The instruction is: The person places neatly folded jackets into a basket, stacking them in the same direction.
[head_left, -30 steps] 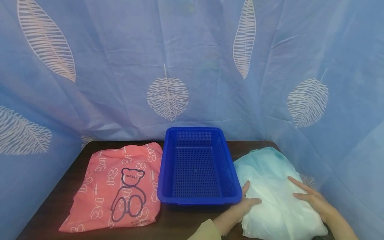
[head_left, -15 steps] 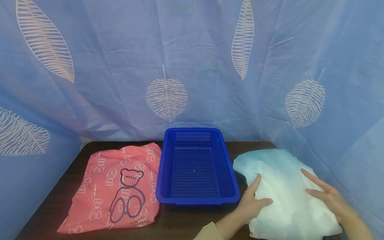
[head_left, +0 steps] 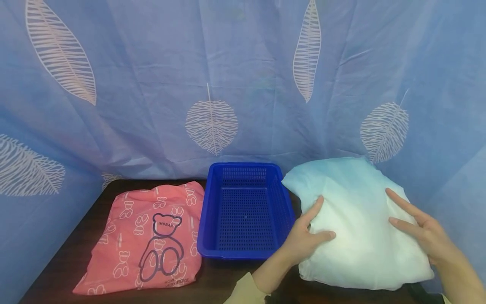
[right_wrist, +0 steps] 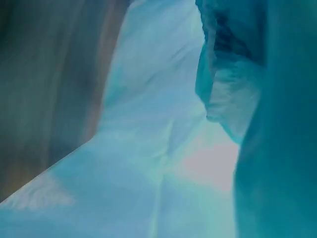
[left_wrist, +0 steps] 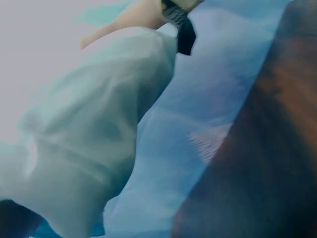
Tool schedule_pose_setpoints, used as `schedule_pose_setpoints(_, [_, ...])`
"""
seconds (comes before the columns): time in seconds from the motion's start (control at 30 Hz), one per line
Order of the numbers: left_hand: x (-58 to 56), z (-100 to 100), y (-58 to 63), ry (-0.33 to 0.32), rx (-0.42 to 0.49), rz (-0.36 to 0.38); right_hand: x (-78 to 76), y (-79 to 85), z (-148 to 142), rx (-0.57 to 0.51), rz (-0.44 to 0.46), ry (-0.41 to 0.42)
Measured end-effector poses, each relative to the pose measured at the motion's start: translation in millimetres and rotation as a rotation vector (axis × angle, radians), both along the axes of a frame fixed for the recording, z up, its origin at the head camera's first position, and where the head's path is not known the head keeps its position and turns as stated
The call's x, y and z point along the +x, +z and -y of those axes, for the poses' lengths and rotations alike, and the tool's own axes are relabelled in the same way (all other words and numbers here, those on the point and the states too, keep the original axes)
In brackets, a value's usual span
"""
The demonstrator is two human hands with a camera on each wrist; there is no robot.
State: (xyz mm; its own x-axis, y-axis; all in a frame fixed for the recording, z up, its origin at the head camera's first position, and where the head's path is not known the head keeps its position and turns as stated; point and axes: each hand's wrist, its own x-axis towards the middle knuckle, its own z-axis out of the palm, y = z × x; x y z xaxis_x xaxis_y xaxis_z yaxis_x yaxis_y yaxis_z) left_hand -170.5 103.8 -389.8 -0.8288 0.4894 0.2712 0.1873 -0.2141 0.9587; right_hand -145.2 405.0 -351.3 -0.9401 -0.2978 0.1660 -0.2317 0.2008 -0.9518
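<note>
Bag [head_left: 353, 240], white shading to pale blue, squarish, without marked long axis. It is gripped at opposite sides by left hand [head_left: 303, 241] and right hand [head_left: 426, 230]; thumbs and forefingers are spread across its front, other fingers mostly hidden. Blue basket [head_left: 247, 254] is placed to its left, nearer the left hand; the bag's upper left corner is angled toward the basket's right rim.

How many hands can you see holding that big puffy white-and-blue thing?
2. The left hand is against the left side of the puffy bundle, and the right hand is on its right side.
</note>
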Motion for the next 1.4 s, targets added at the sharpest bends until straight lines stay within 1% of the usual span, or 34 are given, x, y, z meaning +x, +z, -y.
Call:
schedule_pose_setpoints(0.1, [-8.1, 22, 9.6, -0.002, 0.014, -0.031, -9.8, 12.3, 21, -0.051, 0.014, 0.053])
schedule_pose_setpoints(0.2, [-16.0, 48, 18.8, 0.002, 0.007, -0.063, -21.3, 18.7, 44, -0.066, -0.009, 0.076])
schedule_pose_setpoints(0.33, [-27.5, 84, 29.0, 0.015, -0.046, -0.108, -36.7, 21.0, 76, 0.010, -0.081, 0.042])
schedule_pose_setpoints(0.43, [-36.3, 110, 34.0, 0.023, -0.097, -0.144, -49.2, 21.0, 99, 0.031, -0.100, 0.039])
schedule_pose_setpoints(0.53, [-44.8, 136, 36.6, 0.026, -0.150, -0.178, -61.4, 21.1, 120, 0.003, -0.084, 0.079])
schedule_pose_setpoints(0.67, [-57.5, 169, 37.4, 0.005, -0.206, -0.202, -74.0, 19.1, 143, -0.022, -0.077, 0.136])
schedule_pose_setpoints(0.7, [-61.4, 177, 37.0, -0.006, -0.217, -0.204, -77.3, 18.0, 148, -0.026, -0.066, 0.146])
schedule_pose_setpoints(0.77, [-69.7, 191, 35.8, -0.022, -0.228, -0.179, -85.3, 14.2, 158, -0.030, -0.028, 0.172])
schedule_pose_setpoints(0.87, [-84.0, 210, 31.5, -0.048, -0.236, -0.135, -97.5, 6.9, 170, 0.005, 0.033, 0.205])
schedule_pose_setpoints(0.93, [-93.4, 220, 27.1, -0.035, -0.269, -0.101, -106.0, 1.7, 177, 0.050, 0.049, 0.234])
schedule_pose_setpoints(1.03, [-105.7, 230, 18.9, -0.006, -0.336, -0.073, -117.6, -5.0, 186, 0.121, 0.048, 0.261])
schedule_pose_setpoints(1.1, [-112.5, 234, 13.2, 0.020, -0.392, -0.058, -125.5, -9.8, 190, 0.161, 0.046, 0.271])
schedule_pose_setpoints(1.23, [-125.6, 235, -0.7, 0.043, -0.448, -0.028, -140.1, -20.3, 197, 0.206, 0.068, 0.274])
schedule_pose_setpoints(1.33, [-131.3, 231, -9.5, 0.107, -0.496, -0.001, -147.8, -28.9, 202, 0.246, 0.080, 0.274])
schedule_pose_setpoints(1.4, [-132.7, 227, -14.4, 0.161, -0.521, 0.037, -151.1, -35.1, 205, 0.277, 0.074, 0.278])
